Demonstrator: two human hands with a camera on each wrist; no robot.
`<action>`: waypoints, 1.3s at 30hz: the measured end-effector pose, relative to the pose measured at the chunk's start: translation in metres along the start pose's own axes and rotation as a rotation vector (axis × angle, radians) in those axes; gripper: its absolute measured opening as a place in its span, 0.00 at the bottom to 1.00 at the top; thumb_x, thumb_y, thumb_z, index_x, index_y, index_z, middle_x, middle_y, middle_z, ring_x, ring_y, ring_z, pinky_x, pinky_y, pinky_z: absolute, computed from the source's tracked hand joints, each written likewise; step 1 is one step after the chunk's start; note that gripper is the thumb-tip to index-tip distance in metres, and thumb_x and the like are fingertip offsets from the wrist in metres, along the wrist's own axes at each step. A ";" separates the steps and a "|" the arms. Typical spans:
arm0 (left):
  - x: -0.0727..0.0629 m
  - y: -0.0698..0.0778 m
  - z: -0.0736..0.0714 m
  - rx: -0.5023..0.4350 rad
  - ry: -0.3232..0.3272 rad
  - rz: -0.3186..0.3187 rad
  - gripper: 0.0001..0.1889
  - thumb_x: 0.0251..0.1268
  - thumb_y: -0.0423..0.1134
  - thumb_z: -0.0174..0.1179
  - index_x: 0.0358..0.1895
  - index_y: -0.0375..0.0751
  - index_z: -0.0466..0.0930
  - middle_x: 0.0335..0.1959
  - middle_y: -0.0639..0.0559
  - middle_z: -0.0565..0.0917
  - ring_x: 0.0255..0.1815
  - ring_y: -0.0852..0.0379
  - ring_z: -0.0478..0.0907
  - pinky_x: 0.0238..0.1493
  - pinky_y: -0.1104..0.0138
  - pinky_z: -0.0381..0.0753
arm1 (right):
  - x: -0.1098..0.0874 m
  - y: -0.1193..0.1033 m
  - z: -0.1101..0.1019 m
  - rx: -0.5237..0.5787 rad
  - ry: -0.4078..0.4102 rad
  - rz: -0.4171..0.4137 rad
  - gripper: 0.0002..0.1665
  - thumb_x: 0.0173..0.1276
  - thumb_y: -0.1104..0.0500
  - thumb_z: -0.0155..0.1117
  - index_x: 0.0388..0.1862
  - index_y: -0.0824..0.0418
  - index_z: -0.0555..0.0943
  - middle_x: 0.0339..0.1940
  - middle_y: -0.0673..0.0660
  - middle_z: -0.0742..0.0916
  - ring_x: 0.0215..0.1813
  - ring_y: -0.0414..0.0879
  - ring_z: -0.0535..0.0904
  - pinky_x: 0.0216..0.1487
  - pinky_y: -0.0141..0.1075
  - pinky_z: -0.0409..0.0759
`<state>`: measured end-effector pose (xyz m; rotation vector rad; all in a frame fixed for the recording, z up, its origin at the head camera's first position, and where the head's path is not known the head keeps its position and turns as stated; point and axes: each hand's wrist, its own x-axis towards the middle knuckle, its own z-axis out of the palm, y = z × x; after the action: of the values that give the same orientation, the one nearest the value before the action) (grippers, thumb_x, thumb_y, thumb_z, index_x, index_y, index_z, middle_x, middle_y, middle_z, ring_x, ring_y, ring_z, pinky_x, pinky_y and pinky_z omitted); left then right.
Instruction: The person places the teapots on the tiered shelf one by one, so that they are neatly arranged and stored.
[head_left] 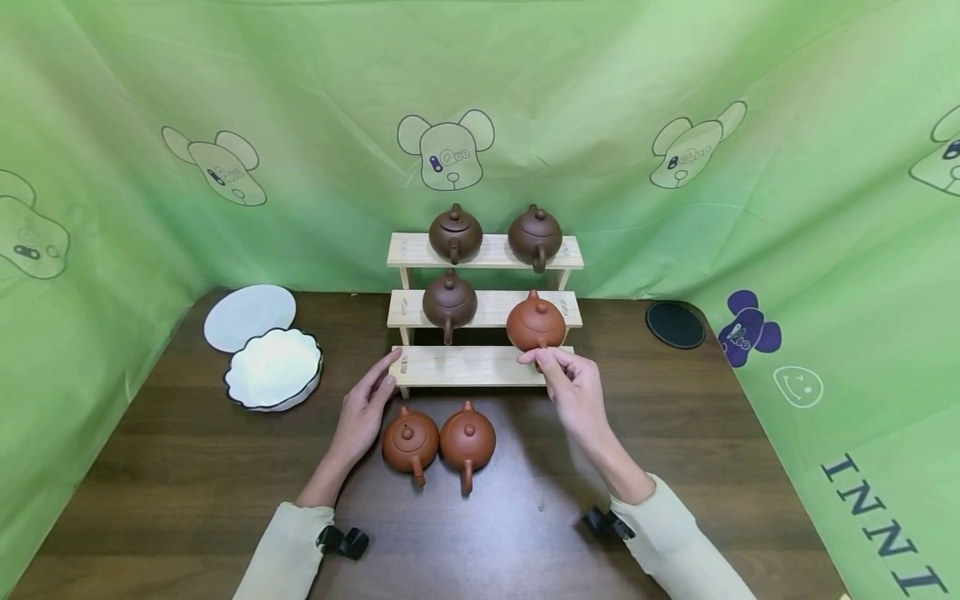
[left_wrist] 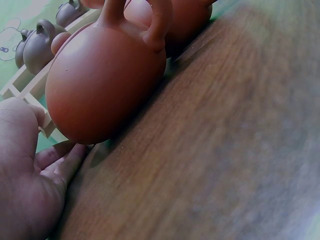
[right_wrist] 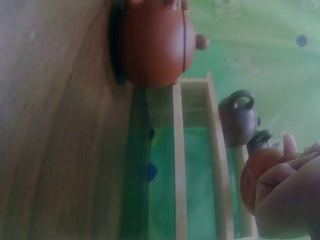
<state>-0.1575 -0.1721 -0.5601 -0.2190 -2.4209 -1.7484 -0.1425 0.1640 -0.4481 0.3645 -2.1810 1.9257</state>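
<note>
The two hands are apart. The right hand (head_left: 581, 396) pinches an orange-brown teapot (head_left: 536, 323) by its handle, at the right of the middle shelf (head_left: 491, 309); whether the pot rests there, I cannot tell. The left hand (head_left: 362, 417), rather straight, is at the left end of the lowest shelf (head_left: 465, 367). Beside it, two similar teapots (head_left: 468, 437) stand on the table (head_left: 540, 542). Three dark teapots (head_left: 450, 298) stand higher.

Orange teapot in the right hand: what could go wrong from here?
The right hand holds the orange teapot by its handle, so it might tip or slip. Drifting sideways might knock the dark teapot to its left. The left hand is close to the left table teapot; withdrawing could push that into its neighbour.
</note>
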 end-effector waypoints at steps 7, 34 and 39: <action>0.000 -0.007 0.002 -0.019 0.030 0.077 0.24 0.93 0.48 0.53 0.83 0.58 0.76 0.75 0.48 0.82 0.60 0.60 0.81 0.60 0.75 0.75 | 0.012 0.008 0.006 0.018 0.009 0.010 0.17 0.89 0.62 0.60 0.46 0.73 0.91 0.13 0.42 0.64 0.18 0.33 0.59 0.21 0.28 0.55; -0.002 -0.003 0.001 -0.043 0.034 0.112 0.23 0.93 0.46 0.53 0.83 0.53 0.76 0.74 0.47 0.83 0.57 0.60 0.81 0.57 0.74 0.75 | 0.040 0.017 0.014 -0.006 0.022 0.020 0.20 0.90 0.58 0.60 0.49 0.72 0.92 0.13 0.45 0.68 0.17 0.35 0.59 0.21 0.29 0.55; 0.000 -0.008 0.001 -0.019 0.021 0.076 0.24 0.93 0.48 0.52 0.83 0.58 0.75 0.79 0.50 0.79 0.62 0.61 0.80 0.61 0.74 0.76 | 0.042 0.018 0.014 0.003 0.017 0.024 0.20 0.89 0.58 0.60 0.50 0.73 0.92 0.14 0.45 0.66 0.17 0.35 0.58 0.20 0.29 0.54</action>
<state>-0.1592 -0.1736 -0.5676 -0.2896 -2.3501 -1.7325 -0.1881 0.1504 -0.4534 0.3227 -2.1813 1.9373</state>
